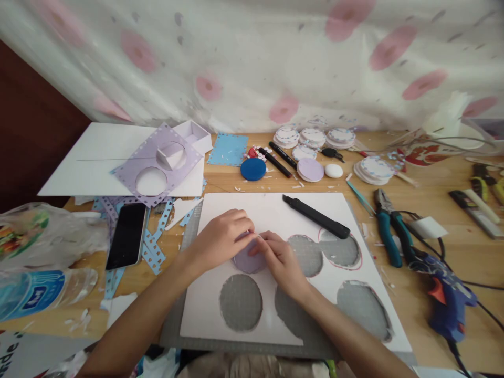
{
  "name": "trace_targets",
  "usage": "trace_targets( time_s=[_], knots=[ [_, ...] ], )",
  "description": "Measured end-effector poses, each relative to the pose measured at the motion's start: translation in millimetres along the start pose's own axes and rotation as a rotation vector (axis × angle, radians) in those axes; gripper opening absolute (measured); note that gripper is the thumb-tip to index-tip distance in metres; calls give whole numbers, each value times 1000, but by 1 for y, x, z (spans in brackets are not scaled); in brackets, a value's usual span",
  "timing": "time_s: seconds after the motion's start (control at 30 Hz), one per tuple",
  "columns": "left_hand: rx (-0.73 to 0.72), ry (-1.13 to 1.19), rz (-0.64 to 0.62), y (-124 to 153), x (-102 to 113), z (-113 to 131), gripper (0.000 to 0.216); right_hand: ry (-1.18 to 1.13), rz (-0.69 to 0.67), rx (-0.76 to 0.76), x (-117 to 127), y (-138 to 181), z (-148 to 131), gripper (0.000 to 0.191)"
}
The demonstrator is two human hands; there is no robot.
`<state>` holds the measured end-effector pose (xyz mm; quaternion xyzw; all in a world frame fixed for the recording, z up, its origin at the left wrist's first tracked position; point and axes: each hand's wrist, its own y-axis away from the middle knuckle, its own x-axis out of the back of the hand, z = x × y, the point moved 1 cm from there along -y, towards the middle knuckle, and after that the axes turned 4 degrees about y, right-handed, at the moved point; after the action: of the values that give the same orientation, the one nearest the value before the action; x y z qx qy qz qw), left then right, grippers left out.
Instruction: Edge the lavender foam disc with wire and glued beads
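Over the white board, my left hand and my right hand meet at the upper edge of a lilac disc. Fingers of both hands are pinched together on its rim, and they hide part of it. The board has several round holes cut through it, and the grey cutting mat shows through them. A black utility knife lies on the board, up and right of my right hand.
Behind the board are a blue disc, another lilac disc, black markers and stacked white discs. Pliers and a blue glue gun lie right; a phone and plastic bottle lie left.
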<state>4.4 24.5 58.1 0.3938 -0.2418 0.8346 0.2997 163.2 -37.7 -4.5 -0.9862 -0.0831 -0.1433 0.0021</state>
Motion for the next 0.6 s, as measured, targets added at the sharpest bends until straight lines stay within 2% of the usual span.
trace_targets(
  time_s=[0.07,0.4,0.6],
  knots=[
    [6,-27,-11,0,-3,2,13,3,22,-15,0,0,0,44],
    [153,107,144,9,-18,4,12,-6,56,-63,0,0,1,45],
    [216,90,159,16,-16,4,11,-17,60,-68,0,0,1,44]
  ],
)
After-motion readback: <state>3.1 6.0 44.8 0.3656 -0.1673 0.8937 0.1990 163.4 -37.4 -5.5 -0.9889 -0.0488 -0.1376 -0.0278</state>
